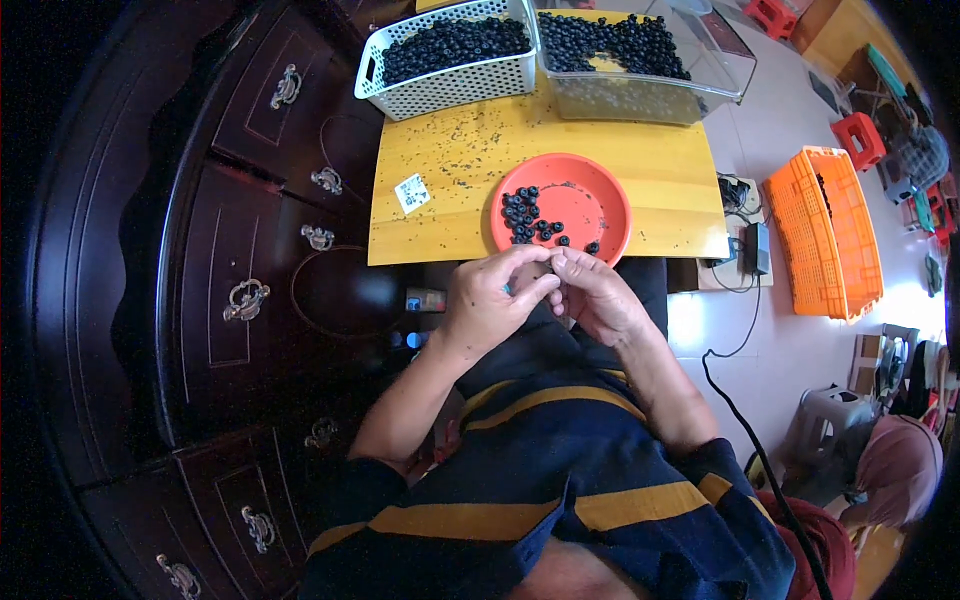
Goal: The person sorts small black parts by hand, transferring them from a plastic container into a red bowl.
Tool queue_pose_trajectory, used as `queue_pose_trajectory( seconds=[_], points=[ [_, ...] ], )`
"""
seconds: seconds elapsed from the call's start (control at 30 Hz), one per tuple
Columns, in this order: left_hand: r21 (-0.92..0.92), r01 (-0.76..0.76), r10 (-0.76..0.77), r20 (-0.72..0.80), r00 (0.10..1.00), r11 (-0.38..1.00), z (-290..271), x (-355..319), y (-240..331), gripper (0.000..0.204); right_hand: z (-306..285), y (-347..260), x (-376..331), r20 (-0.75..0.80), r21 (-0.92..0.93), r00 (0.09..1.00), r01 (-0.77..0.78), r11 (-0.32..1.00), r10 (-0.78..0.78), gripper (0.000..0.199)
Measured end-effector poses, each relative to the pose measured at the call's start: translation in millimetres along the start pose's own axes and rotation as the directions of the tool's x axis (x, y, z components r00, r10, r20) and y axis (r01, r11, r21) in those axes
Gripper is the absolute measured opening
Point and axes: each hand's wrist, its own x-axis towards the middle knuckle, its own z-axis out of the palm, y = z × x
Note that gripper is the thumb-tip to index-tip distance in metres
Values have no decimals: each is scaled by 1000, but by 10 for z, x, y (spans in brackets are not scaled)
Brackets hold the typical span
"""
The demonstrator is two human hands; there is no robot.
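The left hand (490, 295) and right hand (603, 292) meet by the near edge of the red bowl (580, 207), fingers bent and close together, but I cannot tell what is in either grip. Black rings (519, 208) sit in the bowl, mostly on its left side. More are in a white basket (450, 92) and clear tub (630, 102) on the tabletop (440, 225).

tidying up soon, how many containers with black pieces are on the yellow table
3: white basket far left, clear bin far right, red dish at the near edge; others may hide behind.
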Motion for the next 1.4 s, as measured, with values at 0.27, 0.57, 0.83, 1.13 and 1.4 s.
queue_pose_trajectory(
  seconds=[0.27,0.57,0.83,1.13,1.4],
  points=[
    [-109,-43,33,-86,996,993,7,-34,15,26,41,59,46,71,85,997,30,996,-36,21],
    [-67,-191,176,-184,967,979,64,-56,39,18,70,155,41,68,143,991,108,984,-119,22],
    [65,-104,103,10,995,993,-156,69,42,44,134,54,-23,111,99,983,134,986,-145,27],
    [253,-279,248,146,958,926,-229,143,72,53,21,77,-1,247,-63,952,200,978,-179,28],
    [334,-299,243,201,949,894,-248,143,61,49,29,66,-3,248,-94,948,227,969,-198,28]
  ],
)
